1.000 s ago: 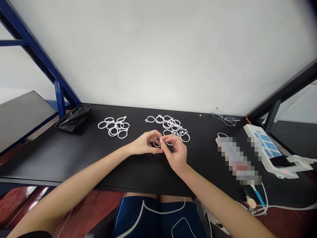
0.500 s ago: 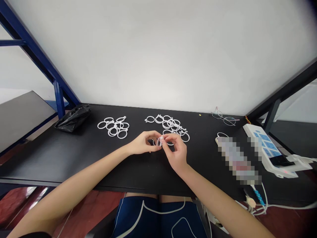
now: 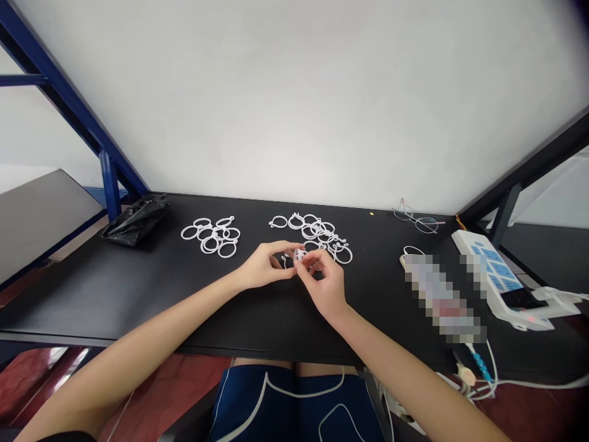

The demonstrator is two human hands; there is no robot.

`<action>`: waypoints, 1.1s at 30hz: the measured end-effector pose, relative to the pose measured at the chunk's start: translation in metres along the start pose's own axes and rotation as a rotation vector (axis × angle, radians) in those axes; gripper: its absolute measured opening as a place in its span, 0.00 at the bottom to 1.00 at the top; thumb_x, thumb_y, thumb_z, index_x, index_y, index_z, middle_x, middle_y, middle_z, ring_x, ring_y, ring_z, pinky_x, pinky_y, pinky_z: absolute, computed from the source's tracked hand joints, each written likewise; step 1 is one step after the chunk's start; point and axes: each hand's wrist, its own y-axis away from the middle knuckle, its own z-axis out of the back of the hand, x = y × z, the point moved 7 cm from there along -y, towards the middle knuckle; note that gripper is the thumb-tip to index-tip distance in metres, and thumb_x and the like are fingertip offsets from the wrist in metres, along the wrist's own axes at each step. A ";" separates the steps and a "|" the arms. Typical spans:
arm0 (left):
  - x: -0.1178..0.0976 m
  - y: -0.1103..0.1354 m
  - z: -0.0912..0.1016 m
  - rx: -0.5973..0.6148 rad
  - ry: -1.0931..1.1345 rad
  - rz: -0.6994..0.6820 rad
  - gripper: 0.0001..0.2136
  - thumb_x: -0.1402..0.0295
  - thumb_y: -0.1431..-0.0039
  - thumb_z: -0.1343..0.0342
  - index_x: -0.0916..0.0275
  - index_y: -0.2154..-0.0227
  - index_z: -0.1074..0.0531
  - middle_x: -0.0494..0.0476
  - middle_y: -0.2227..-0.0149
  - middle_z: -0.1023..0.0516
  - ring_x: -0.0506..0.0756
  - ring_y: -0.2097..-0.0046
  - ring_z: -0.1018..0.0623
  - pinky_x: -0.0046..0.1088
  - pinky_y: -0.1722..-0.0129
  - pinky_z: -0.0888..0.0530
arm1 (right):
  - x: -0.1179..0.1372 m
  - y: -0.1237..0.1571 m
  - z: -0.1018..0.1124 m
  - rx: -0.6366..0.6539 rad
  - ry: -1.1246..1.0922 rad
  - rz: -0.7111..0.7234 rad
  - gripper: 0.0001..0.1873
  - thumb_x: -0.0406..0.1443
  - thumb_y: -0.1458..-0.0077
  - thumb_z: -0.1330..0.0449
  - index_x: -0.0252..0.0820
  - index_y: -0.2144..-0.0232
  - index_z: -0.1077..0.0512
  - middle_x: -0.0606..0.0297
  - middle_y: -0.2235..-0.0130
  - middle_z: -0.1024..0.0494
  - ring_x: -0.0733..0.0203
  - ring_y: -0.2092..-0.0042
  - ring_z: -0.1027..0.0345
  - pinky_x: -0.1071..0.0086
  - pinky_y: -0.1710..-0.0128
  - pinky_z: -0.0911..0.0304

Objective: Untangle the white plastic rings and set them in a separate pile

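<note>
Both of my hands meet over the middle of the black table [image 3: 138, 288]. My left hand [image 3: 264, 265] and my right hand [image 3: 326, 281] pinch one small white plastic ring [image 3: 298, 255] between their fingertips, just above the tabletop. Directly behind the hands lies a loose pile of white rings [image 3: 322, 234]. A second, tighter group of white rings [image 3: 213, 236] lies to the left of my left hand.
A crumpled black plastic bag [image 3: 135, 220] sits at the back left. Eyeglasses [image 3: 416, 220] lie at the back right, with a white and blue power strip [image 3: 499, 276] and cables [image 3: 483, 374] on the right. A blue metal frame [image 3: 105, 178] stands at the left.
The hands stayed in place while their fingers worked the ring; it has turned and now sits a little higher between the fingertips.
</note>
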 end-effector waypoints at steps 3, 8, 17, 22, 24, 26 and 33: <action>-0.002 0.000 0.002 0.001 -0.006 -0.025 0.22 0.66 0.47 0.38 0.61 0.47 0.28 0.63 0.49 0.26 0.57 0.53 0.26 0.22 0.69 0.24 | -0.001 0.000 0.000 0.019 0.025 -0.033 0.05 0.37 0.45 0.38 0.43 0.70 0.30 0.64 0.70 0.25 0.63 0.72 0.32 0.71 0.79 0.38; 0.000 -0.002 0.004 -0.014 -0.026 0.012 0.18 0.62 0.48 0.36 0.62 0.54 0.25 0.59 0.58 0.24 0.52 0.61 0.26 0.19 0.75 0.31 | -0.008 0.002 -0.003 0.058 -0.064 -0.139 0.08 0.40 0.44 0.39 0.42 0.70 0.29 0.67 0.74 0.26 0.65 0.77 0.34 0.71 0.79 0.37; 0.006 -0.002 -0.003 0.090 0.230 0.123 0.16 0.58 0.49 0.35 0.66 0.74 0.31 0.51 0.75 0.29 0.47 0.73 0.30 0.23 0.73 0.33 | -0.021 0.000 -0.014 0.140 -0.382 -0.348 0.13 0.44 0.49 0.34 0.42 0.70 0.29 0.68 0.74 0.25 0.70 0.82 0.36 0.74 0.85 0.37; 0.008 -0.001 -0.004 0.150 0.384 0.232 0.15 0.58 0.48 0.35 0.66 0.72 0.29 0.52 0.74 0.26 0.44 0.75 0.32 0.20 0.77 0.37 | -0.023 -0.001 -0.016 0.167 -0.442 -0.414 0.15 0.45 0.50 0.33 0.41 0.72 0.30 0.70 0.76 0.26 0.70 0.83 0.37 0.74 0.85 0.38; 0.008 0.001 -0.004 0.164 0.382 0.276 0.15 0.57 0.46 0.37 0.66 0.70 0.28 0.51 0.74 0.26 0.42 0.80 0.38 0.20 0.82 0.45 | -0.023 -0.001 -0.016 0.172 -0.458 -0.425 0.15 0.45 0.51 0.33 0.42 0.73 0.31 0.71 0.76 0.26 0.70 0.83 0.37 0.74 0.85 0.38; 0.008 0.002 -0.005 0.185 0.394 0.296 0.15 0.56 0.45 0.38 0.66 0.69 0.28 0.50 0.75 0.26 0.41 0.82 0.41 0.20 0.84 0.48 | -0.024 -0.001 -0.017 0.179 -0.472 -0.438 0.15 0.44 0.51 0.32 0.42 0.73 0.31 0.71 0.76 0.27 0.71 0.83 0.38 0.74 0.85 0.39; 0.010 0.003 -0.008 0.212 0.442 0.301 0.16 0.55 0.40 0.44 0.65 0.72 0.30 0.47 0.83 0.33 0.43 0.84 0.39 0.21 0.83 0.45 | -0.023 0.002 -0.023 0.261 -0.501 -0.451 0.15 0.43 0.52 0.31 0.42 0.73 0.32 0.72 0.77 0.26 0.71 0.83 0.38 0.74 0.84 0.39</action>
